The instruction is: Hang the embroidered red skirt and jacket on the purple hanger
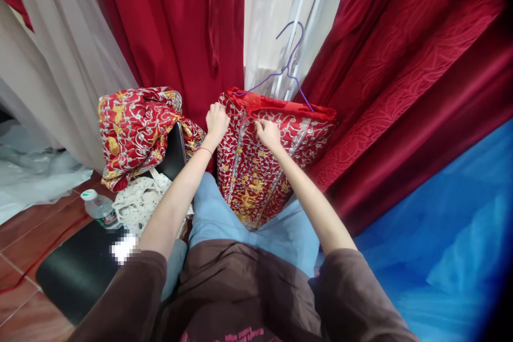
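Note:
A red skirt (260,171) with silver and gold embroidery hangs in front of my legs, its plain red waistband (288,107) at the top. The hook and shoulders of a purple hanger (287,67) rise out of that waistband; the rest is hidden inside. My left hand (217,122) is closed on the skirt's upper left edge, fingers curled over the cloth. Just below the waistband, my right hand (267,134) is closed in a pinch at the skirt's front; the exact bit of cloth between its fingertips is too small to make out.
A bundled garment (134,133) in matching embroidery lies over a dark chair back (175,152) on the left. Below it are a spotted white cloth bag (142,200), a water bottle (100,208) and a black seat (76,272). Red curtains (180,21) and blue fabric (444,235) hang around.

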Tool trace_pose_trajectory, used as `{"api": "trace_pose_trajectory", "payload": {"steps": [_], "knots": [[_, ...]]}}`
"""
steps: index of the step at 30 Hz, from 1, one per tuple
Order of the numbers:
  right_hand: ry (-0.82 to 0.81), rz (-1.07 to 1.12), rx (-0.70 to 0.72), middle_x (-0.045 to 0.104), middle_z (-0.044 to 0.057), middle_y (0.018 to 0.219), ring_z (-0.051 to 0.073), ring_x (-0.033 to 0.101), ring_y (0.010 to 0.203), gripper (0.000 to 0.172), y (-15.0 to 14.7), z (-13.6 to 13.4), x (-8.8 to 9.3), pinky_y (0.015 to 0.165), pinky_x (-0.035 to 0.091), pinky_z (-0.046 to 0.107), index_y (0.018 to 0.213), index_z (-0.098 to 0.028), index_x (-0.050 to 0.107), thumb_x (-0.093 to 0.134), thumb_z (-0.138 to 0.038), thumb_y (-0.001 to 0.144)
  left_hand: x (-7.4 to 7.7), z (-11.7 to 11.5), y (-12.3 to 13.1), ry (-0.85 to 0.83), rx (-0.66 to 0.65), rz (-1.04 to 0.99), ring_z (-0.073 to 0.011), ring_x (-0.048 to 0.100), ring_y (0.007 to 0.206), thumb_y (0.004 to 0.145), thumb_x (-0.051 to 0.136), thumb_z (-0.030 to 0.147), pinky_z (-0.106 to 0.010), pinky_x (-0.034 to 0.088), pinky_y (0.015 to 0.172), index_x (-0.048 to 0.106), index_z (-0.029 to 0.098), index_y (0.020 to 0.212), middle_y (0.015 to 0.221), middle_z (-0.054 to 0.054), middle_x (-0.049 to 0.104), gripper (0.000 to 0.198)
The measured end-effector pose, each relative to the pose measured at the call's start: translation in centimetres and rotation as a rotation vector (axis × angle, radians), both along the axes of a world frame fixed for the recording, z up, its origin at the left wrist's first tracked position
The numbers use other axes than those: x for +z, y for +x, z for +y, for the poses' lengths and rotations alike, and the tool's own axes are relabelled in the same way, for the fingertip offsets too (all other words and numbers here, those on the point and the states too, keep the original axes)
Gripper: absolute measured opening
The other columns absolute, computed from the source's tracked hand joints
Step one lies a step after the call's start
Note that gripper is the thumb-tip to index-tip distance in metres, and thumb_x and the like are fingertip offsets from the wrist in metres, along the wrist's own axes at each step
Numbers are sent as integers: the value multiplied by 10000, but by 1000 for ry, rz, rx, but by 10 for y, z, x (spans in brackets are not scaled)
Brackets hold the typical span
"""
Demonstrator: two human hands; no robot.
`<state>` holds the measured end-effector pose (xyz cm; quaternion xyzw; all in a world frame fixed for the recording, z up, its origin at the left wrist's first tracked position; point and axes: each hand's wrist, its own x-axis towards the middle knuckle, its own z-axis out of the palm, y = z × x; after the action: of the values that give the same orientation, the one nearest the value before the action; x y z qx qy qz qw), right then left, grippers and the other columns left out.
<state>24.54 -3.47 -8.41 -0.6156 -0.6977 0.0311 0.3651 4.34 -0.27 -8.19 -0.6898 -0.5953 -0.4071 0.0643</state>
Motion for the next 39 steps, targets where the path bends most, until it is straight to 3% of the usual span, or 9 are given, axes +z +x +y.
{"api": "trace_pose_trajectory", "payload": {"steps": [4, 8, 12, 15, 19, 24, 30, 35, 39], "knots": [[-429, -244, -181, 739, 133, 749, 264, 733, 863, 282, 33, -13, -14, 876, 544, 402, 954, -147, 728, 473, -266, 953, -3, 0, -20, -418, 268, 60, -442, 551, 1259, 809, 589, 133, -551, 425, 997, 688, 42, 1051, 1256, -321, 624, 277], [-710, -358, -190, 677, 97, 552, 243, 721, 671, 115, 44, -17, -16, 818, 565, 396, 799, -128, 728, 627, -168, 835, -9, 1, -16, -606, 241, 48, -449, 643, 1138, 725, 706, 114, -532, 454, 946, 714, 64, 869, 1110, -314, 692, 152], [-526, -337, -82, 671, 64, 575, 231, 713, 708, 190, 21, -11, 1, 855, 552, 411, 723, -166, 690, 665, -307, 848, 2, 7, 16, -300, -112, -231, -276, 661, 1126, 911, 576, 224, -396, 475, 965, 672, 160, 961, 1179, -164, 707, 126], [-285, -47, 99, 671, 26, 620, 165, 662, 610, 215, -3, -4, 19, 743, 553, 329, 797, -174, 661, 633, -365, 892, 18, 17, 45, -91, -353, -660, -169, 665, 973, 987, 505, 336, -301, 487, 913, 617, 174, 917, 1011, -68, 709, 209], [-227, 473, 266, 627, -19, 619, 83, 522, 436, 289, -29, 3, 39, 472, 416, 200, 885, -175, 592, 622, -459, 927, 29, 22, 66, -127, -430, -979, -111, 604, 760, 918, 611, 233, -230, 471, 780, 552, 167, 731, 753, 10, 616, 207], [-254, 899, 207, 426, -78, 510, 39, 347, 394, 413, -46, 8, 37, 366, 242, 167, 677, -203, 446, 685, -463, 890, 11, 11, 53, -284, -477, -980, -102, 531, 632, 906, 573, 226, -231, 437, 673, 541, 169, 670, 633, 20, 557, 244], [-283, 957, 346, 329, -106, 497, 37, 315, 414, 326, -41, 10, 25, 388, 214, 146, 682, -194, 474, 671, -332, 903, 2, 5, 10, -266, -100, -523, -196, 644, 865, 772, 685, 350, -312, 473, 827, 580, 212, 715, 803, -12, 686, 183], [-400, 504, 344, 441, -54, 465, 69, 411, 419, 354, -11, 6, 23, 423, 285, 195, 587, -186, 475, 556, -193, 932, 15, 12, -16, -265, 113, -466, -234, 662, 1030, 783, 622, 175, -364, 490, 906, 586, 221, 849, 1044, -66, 712, 88], [-417, 215, 228, 500, -21, 460, 90, 453, 439, 370, 12, -1, 23, 500, 385, 227, 540, -181, 489, 538, -134, 904, 28, 22, -21, -34, 140, -490, -223, 641, 1096, 781, 490, 18, -377, 489, 975, 561, 205, 1080, 1103, -79, 685, 360]]}}
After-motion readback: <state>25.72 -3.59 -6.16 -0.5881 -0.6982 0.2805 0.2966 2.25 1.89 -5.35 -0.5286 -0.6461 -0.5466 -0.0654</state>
